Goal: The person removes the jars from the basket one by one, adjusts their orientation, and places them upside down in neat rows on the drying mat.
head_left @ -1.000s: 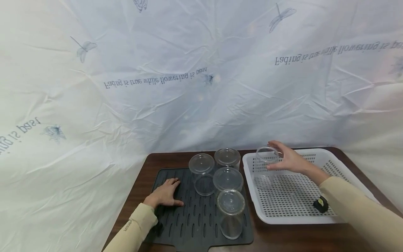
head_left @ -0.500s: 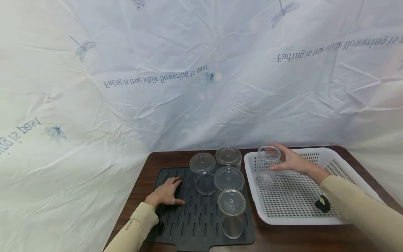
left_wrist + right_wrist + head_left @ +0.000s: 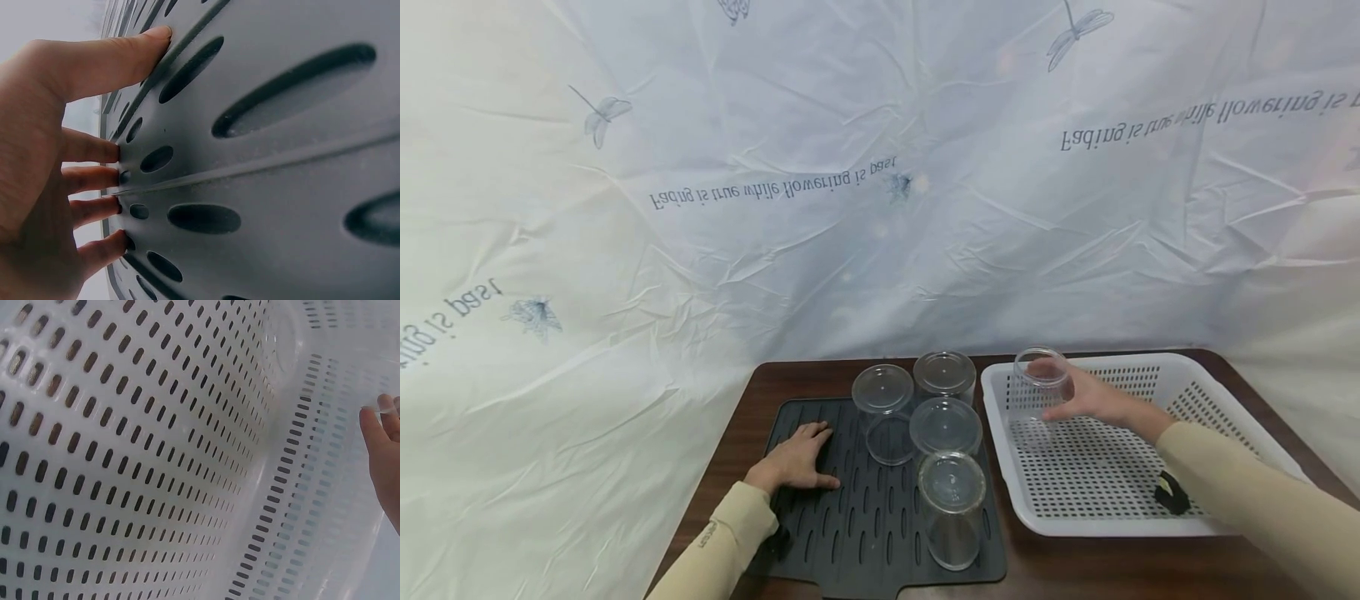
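A clear cylindrical jar (image 3: 1028, 417) stands upright in the left back part of the white basket (image 3: 1017, 512). My right hand (image 3: 1086, 396) grips its side, with the thumb in front and fingers behind, seen through the wall. In the right wrist view only part of my right hand (image 3: 387, 456) shows at the edge. My left hand (image 3: 793, 462) rests with spread fingers on the dark slotted mat (image 3: 842, 533). To its right stand several clear jars, among them a left one (image 3: 882, 408), a back one (image 3: 943, 373), a middle one (image 3: 945, 427) and a front one (image 3: 951, 508).
A small black item with a yellow mark (image 3: 1171, 493) shows by the right sleeve at the basket. Mat and basket sit side by side on a brown wooden table (image 3: 1037, 571). A white printed sheet (image 3: 880, 275) hangs behind the table's back edge.
My right hand has slid a little lower on the jar, and its fingers now show through the jar. The left hand and the jars on the mat have stayed put.
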`<state>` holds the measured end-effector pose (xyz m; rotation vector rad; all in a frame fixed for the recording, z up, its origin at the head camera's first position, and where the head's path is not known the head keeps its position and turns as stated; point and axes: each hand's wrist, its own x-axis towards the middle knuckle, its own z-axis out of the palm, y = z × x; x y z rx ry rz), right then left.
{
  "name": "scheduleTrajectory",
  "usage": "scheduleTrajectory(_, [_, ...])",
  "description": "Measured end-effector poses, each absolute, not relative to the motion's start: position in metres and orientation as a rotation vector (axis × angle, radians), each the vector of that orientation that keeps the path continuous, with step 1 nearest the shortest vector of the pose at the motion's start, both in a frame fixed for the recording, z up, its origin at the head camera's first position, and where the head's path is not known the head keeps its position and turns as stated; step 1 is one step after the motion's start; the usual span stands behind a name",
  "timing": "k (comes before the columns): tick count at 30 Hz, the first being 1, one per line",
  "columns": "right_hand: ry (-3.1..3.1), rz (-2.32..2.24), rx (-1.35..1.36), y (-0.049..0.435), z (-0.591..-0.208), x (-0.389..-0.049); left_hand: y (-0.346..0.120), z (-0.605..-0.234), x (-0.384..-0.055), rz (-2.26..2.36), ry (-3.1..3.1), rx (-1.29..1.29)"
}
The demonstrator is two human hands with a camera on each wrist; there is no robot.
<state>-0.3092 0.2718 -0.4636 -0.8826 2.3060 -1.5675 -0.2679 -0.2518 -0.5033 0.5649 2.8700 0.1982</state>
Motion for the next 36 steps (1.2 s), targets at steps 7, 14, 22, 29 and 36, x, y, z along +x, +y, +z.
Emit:
scheduleTrajectory(7, [2.271, -1.614, -0.801, 0.2693, -0.466, -0.31, -0.2528, -0.5036, -0.2706, 0.169, 2.869, 0.569])
scheduleTrajectory(14, [2.314, -1.647, -0.764, 0.2676, -0.4684, -0.3088, -0.2522, -0.5023, -0.272, 0.175, 2.867, 0.572])
scheduleTrajectory(22, [2.408, -1.653, -0.753, 0.2671, -0.4688, -0.3079, -0.2527, -0.5038, -0.2712, 0.173, 2.87, 0.573])
scheduleTrajectory(29, [2.407, -1.662, -0.738, 0.2668, -0.4646, -0.3056, -0.2534, -0.5027, -0.2707, 0.172, 2.872, 0.573])
scheduleTrajectory(36, [2.432, -1.656, -0.771, 0.2661, -0.4612, -0.3021, -0.2549, -0.5054, -0.2705, 0.174, 2.864, 0.571])
